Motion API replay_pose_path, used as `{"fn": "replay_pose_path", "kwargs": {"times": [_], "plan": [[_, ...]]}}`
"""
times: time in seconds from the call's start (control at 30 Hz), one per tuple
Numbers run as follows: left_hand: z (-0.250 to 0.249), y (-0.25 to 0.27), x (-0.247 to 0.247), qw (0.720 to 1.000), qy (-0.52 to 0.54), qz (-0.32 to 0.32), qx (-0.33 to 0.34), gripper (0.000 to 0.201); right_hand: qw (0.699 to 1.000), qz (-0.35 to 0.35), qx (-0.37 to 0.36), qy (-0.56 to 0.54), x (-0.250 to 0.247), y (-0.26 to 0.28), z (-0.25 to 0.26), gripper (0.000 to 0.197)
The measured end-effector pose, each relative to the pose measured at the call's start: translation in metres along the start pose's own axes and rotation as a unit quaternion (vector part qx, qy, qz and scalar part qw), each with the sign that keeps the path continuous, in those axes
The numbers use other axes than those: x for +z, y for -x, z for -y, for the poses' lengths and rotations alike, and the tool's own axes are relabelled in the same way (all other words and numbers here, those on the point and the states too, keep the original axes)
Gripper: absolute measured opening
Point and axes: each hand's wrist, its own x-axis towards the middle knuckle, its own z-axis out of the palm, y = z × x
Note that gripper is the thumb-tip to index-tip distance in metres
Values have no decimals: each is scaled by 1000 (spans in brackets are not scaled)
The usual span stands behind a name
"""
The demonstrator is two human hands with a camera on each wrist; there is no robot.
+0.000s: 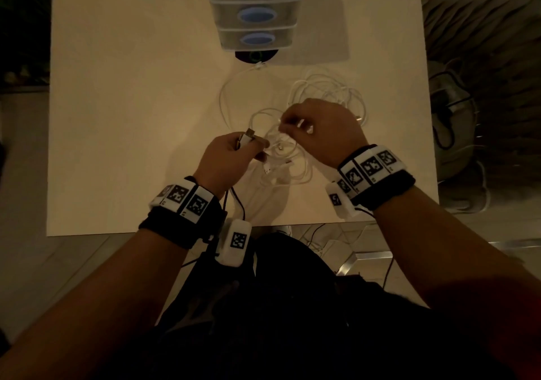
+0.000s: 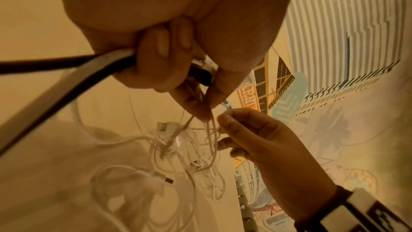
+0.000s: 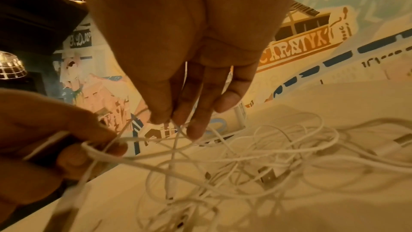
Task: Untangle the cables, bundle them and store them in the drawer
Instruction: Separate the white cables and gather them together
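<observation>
A tangle of thin white cables (image 1: 281, 157) lies on the white table (image 1: 131, 116), with more loops (image 1: 330, 92) behind my right hand. My left hand (image 1: 234, 151) grips a black cable with a USB plug (image 1: 251, 133) and pinches several white strands (image 2: 207, 117). My right hand (image 1: 316, 128) pinches a white strand (image 3: 176, 140) between thumb and fingers just above the tangle. Loose USB plugs (image 3: 267, 177) lie among the loops. A clear drawer unit (image 1: 254, 13) with blue oval handles stands at the table's far edge, its drawers closed.
A small black round device (image 1: 256, 56) sits just in front of the drawer unit, with a white cable running to it. The table's near edge (image 1: 175, 230) lies close under my wrists. A dark chair or bag (image 1: 456, 122) stands off to the right.
</observation>
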Motion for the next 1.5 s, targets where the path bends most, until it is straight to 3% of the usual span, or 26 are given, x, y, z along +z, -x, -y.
{"fn": "replay_pose_path", "kwargs": {"times": [0.17, 0.3, 0.4, 0.63, 0.73, 0.8, 0.9, 0.97, 1.1, 1.23, 1.33, 1.4, 1.5], "plan": [[6, -4, -9, 999, -1, -43, -22, 24, 979, -89, 64, -174, -6, 3, -10, 10], [9, -4, -10, 999, -9, -45, -23, 25, 922, -126, 109, -349, -9, 3, -4, 7], [10, -4, -9, 999, -23, -43, -5, 26, 883, -128, 122, -435, -7, 2, 2, 15], [17, -5, -10, 998, -16, -57, 30, 19, 883, -126, 106, -439, -7, 7, -2, 15], [18, -2, -9, 992, 2, -123, 32, 46, 874, -133, 117, -452, -7, 6, -2, 15], [15, 1, -8, 987, 7, -141, 73, 43, 868, -137, 120, -461, -7, 6, -2, 15], [12, -1, -4, 986, -9, -106, 131, 18, 868, -126, 115, -467, -9, 8, 3, 10], [11, -4, -1, 985, -27, -80, 151, 13, 868, -118, 109, -470, -10, 10, 7, 7], [7, -15, 8, 986, -71, -30, 151, 25, 880, -95, 73, -460, -13, 14, 12, 13], [4, -25, 15, 993, -82, 14, 89, 52, 884, -90, 57, -455, -16, 16, 15, 14], [4, -31, 15, 977, -188, 7, 97, 24, 883, -105, 63, -454, -18, 16, 14, 11], [4, -34, 14, 976, -193, 7, 103, 8, 878, -118, 73, -458, -21, 16, 13, 7], [9, -38, 13, 976, -194, 3, 102, 16, 869, -141, 97, -465, -26, 14, 13, 7]]}}
